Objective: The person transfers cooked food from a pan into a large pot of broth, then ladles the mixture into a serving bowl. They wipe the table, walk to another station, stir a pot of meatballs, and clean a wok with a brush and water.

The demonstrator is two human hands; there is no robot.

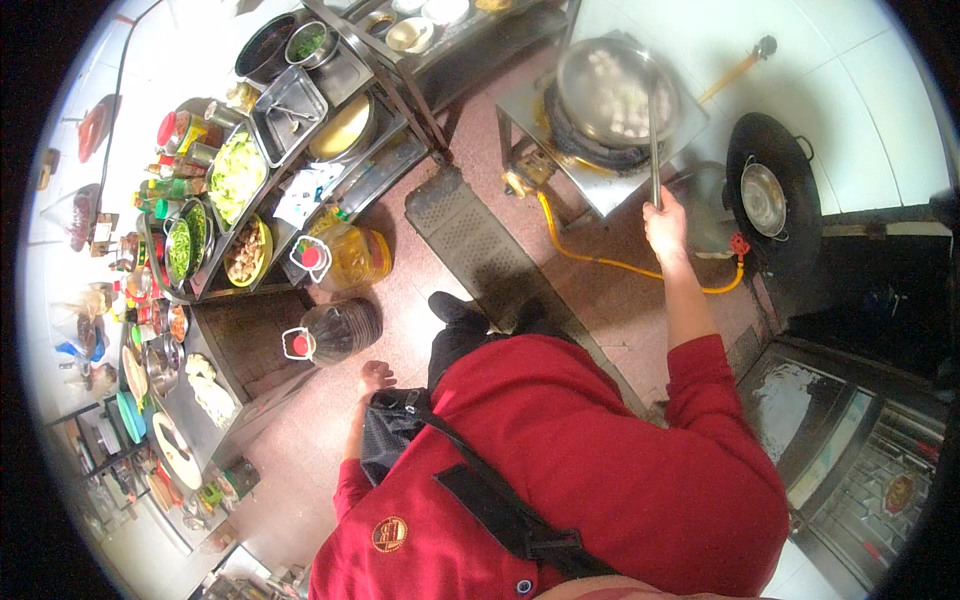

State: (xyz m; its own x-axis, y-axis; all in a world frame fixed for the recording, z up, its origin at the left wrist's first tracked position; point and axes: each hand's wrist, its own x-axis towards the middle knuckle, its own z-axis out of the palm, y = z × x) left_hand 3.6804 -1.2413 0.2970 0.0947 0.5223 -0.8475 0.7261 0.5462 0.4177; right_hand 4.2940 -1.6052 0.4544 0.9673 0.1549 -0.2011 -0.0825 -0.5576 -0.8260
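Observation:
My right hand grips the long metal handle of a utensil. Its far end goes into a steaming wok, and steam hides what kind of head it has. Pale chunks of food sit in cloudy liquid there. Under the wok is a black gas burner on a metal stand. Down at my side, my left hand hangs with loosely curled fingers and nothing in it. A black bag on a strap rests beside that wrist.
Yellow gas hose crosses the floor from the burner. Two jugs, one of yellow oil and one dark, stand left. Shelving holds a tray of sliced greens and several bottles. A large black wok leans against the right wall.

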